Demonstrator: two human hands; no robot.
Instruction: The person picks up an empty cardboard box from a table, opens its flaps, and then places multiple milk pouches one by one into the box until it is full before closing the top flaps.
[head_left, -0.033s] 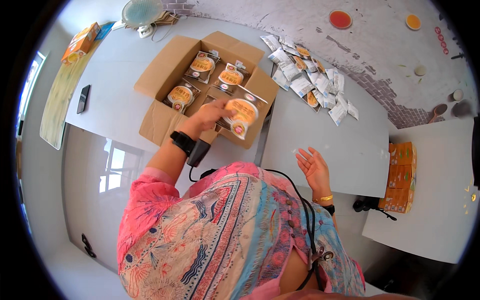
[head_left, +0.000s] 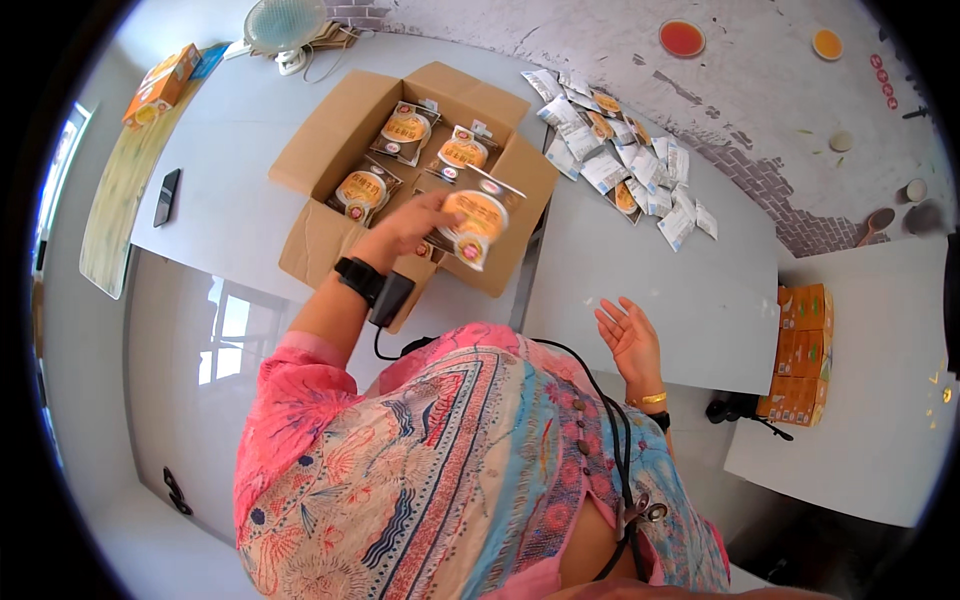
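Observation:
My left hand (head_left: pixel 412 222) pinches the left edge of a food packet (head_left: pixel 478 218), a dark pouch with a pale border and an orange bowl pictured on it. It holds the packet tilted over the near right part of an open cardboard box (head_left: pixel 325 132). Inside the box lie more such packets, face up: one at the far left (head_left: pixel 405 132), one at the far right (head_left: pixel 463 153) and one at the near left (head_left: pixel 362 190). The held packet and my hand hide much of the near right corner. My right hand (head_left: pixel 630 340) hovers palm up by the table's front edge, fingers spread, holding nothing.
A heap of small white and brown packets (head_left: pixel 605 172) covers the far part of the right table (head_left: pixel 620 270). On the left table are a phone (head_left: pixel 167 198), an orange carton (head_left: pixel 160 88) and a fan (head_left: pixel 285 28). Orange cartons (head_left: pixel 800 350) are stacked at the right.
My left hand has shifted slightly left with the packet, which also sits a little higher in view. My right hand has barely moved.

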